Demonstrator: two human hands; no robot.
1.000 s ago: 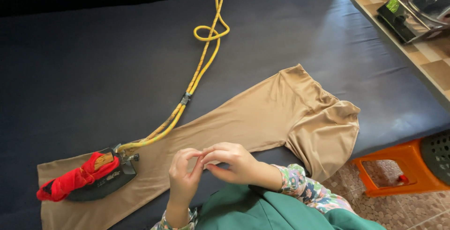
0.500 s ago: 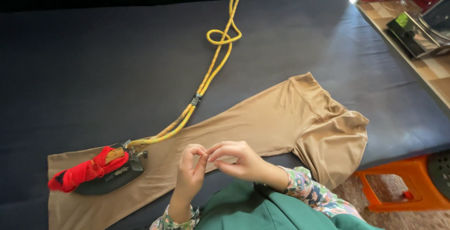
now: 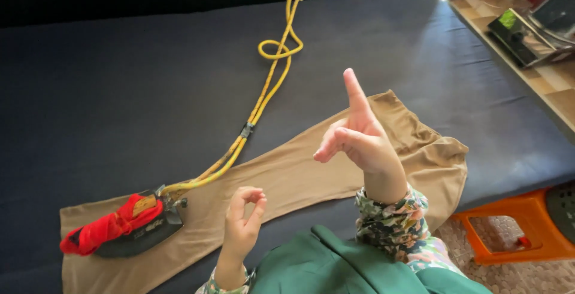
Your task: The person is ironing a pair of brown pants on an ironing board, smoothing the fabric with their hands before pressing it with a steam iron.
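1 iron (image 3: 135, 229), 1 yellow cord (image 3: 263, 96), 1 tan garment (image 3: 287, 180), 1 orange stool (image 3: 515, 228), 2 hands (image 3: 359, 141).

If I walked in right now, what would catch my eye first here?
Probably the right hand, raised over the tan garment with one finger pointing up, while the left hand curls empty nearer the body. Next, the dark iron with a red cloth-wrapped handle, resting on the garment's left end, and its yellow cord looping across the dark blue table.
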